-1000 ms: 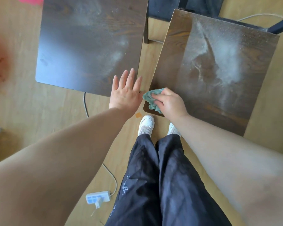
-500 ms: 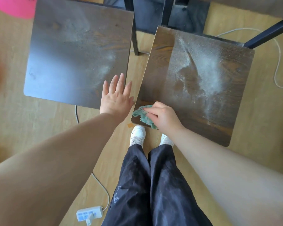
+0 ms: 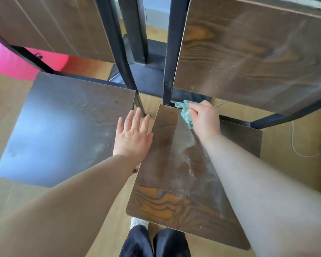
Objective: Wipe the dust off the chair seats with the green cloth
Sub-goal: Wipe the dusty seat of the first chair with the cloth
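Observation:
Two dark wooden chair seats stand side by side below me. The right seat (image 3: 174,182) carries a pale streak of dust down its middle. My right hand (image 3: 204,118) grips the crumpled green cloth (image 3: 185,113) at that seat's far left corner, close to the backrest post. The left seat (image 3: 63,130) shows faint dust near its right edge. My left hand (image 3: 132,135) lies flat with straight fingers over the gap between the seats, its palm on the left seat's right edge.
Wooden backrests (image 3: 248,52) on black metal frames (image 3: 170,52) rise behind both seats. A pink object (image 3: 7,60) sits at the far left. A white cord (image 3: 295,145) lies on the wooden floor to the right. My legs and a white shoe (image 3: 137,222) are below.
My right hand has swept the green cloth from the right seat's near left corner up to its far left corner. The view has moved forward over the chairs. My left hand stays flat.

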The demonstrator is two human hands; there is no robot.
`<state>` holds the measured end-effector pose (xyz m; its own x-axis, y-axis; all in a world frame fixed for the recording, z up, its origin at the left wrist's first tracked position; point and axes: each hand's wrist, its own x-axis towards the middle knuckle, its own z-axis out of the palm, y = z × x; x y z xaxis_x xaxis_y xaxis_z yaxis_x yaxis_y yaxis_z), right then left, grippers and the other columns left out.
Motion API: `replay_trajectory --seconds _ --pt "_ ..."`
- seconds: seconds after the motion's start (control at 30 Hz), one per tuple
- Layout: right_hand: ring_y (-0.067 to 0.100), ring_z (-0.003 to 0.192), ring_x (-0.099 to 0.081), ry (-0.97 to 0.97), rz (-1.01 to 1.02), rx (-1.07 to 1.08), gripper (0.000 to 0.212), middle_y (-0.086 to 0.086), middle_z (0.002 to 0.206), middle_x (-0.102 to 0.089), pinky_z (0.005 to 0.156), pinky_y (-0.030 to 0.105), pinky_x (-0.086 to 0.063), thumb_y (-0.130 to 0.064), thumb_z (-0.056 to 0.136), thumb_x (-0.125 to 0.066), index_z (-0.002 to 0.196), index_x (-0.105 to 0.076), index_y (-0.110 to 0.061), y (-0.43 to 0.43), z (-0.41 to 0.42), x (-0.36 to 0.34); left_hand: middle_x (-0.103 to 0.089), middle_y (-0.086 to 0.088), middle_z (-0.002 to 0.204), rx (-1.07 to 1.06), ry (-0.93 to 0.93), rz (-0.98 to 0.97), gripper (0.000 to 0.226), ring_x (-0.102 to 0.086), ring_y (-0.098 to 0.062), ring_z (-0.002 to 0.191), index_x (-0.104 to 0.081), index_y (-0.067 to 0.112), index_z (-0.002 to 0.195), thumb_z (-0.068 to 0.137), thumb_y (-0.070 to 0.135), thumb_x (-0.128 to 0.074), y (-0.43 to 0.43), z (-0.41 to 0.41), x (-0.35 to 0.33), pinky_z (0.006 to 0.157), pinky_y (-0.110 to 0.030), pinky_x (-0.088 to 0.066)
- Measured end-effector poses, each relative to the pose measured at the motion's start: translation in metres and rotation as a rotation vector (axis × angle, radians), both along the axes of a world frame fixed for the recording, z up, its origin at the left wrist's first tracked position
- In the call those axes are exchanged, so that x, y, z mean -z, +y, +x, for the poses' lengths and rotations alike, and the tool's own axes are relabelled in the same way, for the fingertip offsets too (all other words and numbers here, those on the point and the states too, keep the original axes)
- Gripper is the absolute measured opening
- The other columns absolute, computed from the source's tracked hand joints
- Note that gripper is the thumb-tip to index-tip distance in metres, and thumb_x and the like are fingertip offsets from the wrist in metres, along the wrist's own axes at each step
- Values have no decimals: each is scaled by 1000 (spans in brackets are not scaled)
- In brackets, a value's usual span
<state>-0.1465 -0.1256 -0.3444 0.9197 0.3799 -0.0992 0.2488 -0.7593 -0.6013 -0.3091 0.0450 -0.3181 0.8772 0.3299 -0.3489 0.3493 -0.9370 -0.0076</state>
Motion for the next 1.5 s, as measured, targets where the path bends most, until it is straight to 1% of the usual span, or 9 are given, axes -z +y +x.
replay_trajectory --seconds 0.17,0.37,0.5,0.63,0.8,0.97,1.13,1.3,1.5 --pt "28 100 -61 72 -57 -28 26 8 116 -60 89 41 -52 -19 97 -57 119 -70 -11 23 -5 14 3 -6 167 -9 24 2 60 6 -26 153 -6 25 158 103 49 -13 10 5 8 123 -50 0" --pt "19 104 -59 131 -16 52 39 3 119 -59 89 33 -53 -39 92 -64 121 -69 -14 46 -22 14 7 -7 166 -4 80 15 62 8 -29 153 -2 25 158 101 51 -7 19 -13 14 123 -52 0" --pt "19 104 -60 123 -28 52 34 3 119 -60 86 28 -53 -32 92 -66 121 -70 -14 59 -28 14 6 -6 167 -33 78 1 62 7 -29 153 -2 26 158 102 51 -9 22 -22 13 123 -52 -1" --pt "17 111 -60 93 -76 12 36 3 125 -58 86 29 -57 -28 92 -66 127 -66 -16 75 -36 15 6 -6 167 -37 78 -16 62 7 -28 153 -2 25 158 103 50 -13 24 -27 10 123 -51 0" --pt "21 111 -59 37 -139 -42 32 4 127 -59 89 31 -53 -22 95 -62 126 -66 -16 81 -32 16 6 -5 167 -38 78 -24 62 7 -28 153 -4 25 158 103 51 -13 29 -35 12 123 -52 0" --pt "23 109 -61 56 -101 -99 26 5 125 -62 93 32 -53 -16 95 -62 119 -71 -14 72 -42 16 6 -5 166 -32 81 -21 62 8 -28 153 -3 26 158 102 52 -10 30 -47 9 123 -52 0" --pt "21 106 -62 91 -33 -202 23 4 119 -65 97 30 -51 -14 93 -64 114 -73 -12 53 -94 17 5 -5 167 -21 74 -8 62 6 -28 153 -4 26 158 103 53 -13 27 -63 5 123 -51 1" --pt "27 91 -66 86 11 -275 20 6 101 -71 84 36 -55 -14 87 -70 106 -76 -12 30 -148 18 2 -6 167 -1 76 -9 62 3 -28 153 -7 25 158 103 52 -15 23 -88 5 123 -50 -2" --pt "27 84 -65 95 14 -327 19 6 92 -70 75 37 -56 -13 87 -69 104 -77 -11 7 -197 14 -2 -7 166 23 93 -41 60 -2 -29 153 -12 23 157 104 48 -20 11 -124 5 123 -51 -6"
